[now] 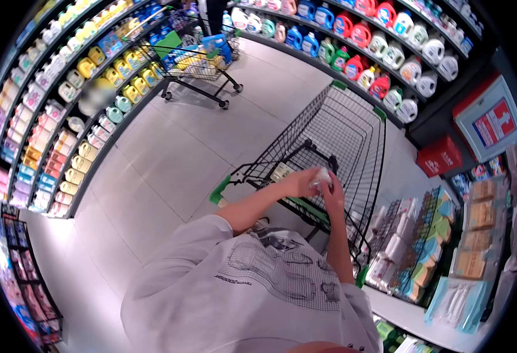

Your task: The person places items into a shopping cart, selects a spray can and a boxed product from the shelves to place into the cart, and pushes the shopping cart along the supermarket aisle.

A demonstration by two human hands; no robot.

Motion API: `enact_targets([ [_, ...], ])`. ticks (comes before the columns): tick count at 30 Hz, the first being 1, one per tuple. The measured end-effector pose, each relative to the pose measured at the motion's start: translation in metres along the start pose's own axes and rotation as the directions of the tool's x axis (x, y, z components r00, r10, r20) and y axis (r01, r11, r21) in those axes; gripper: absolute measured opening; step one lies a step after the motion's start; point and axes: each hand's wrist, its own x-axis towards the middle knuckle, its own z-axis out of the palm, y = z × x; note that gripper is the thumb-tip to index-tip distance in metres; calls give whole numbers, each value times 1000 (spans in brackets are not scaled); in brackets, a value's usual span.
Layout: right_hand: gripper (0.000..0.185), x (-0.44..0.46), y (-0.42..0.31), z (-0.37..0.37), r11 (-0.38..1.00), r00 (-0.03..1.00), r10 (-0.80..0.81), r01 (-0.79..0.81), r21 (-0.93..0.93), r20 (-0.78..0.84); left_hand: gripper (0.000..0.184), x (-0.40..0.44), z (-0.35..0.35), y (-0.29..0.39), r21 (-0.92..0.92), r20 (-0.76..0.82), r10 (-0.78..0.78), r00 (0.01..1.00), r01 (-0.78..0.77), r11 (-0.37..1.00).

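Between the hands (300, 183) sits a small whitish object (322, 177).

Over there a loaded shopping cart (189, 73) is standing near yellow bottles (131, 94), a red box (439, 157) sitting by a sign (495, 122).

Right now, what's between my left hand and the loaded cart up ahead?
In the head view, the near cart's left wire side comes between your left hand and the loaded cart, then bare tiled floor.
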Motion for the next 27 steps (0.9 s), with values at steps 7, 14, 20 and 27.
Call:
enact_targets([
  [7,63,-13,-37,5,985,996,-86,87,147,-18,68,5,6,-1,-344,22,-49,999,54,937],
  [14,64,-27,-63,6,936,1000,-22,27,352,-17,73,6,-19,32,-666,394,-204,896,432,608],
  [20,55,-26,-80,4,898,994,110,-91,431,-19,58,9,-13,28,-742,426,-313,849,526,416],
  [27,56,-22,-76,10,888,998,59,-38,458,-33,47,10,-21,21,-760,451,-311,836,543,356],
])
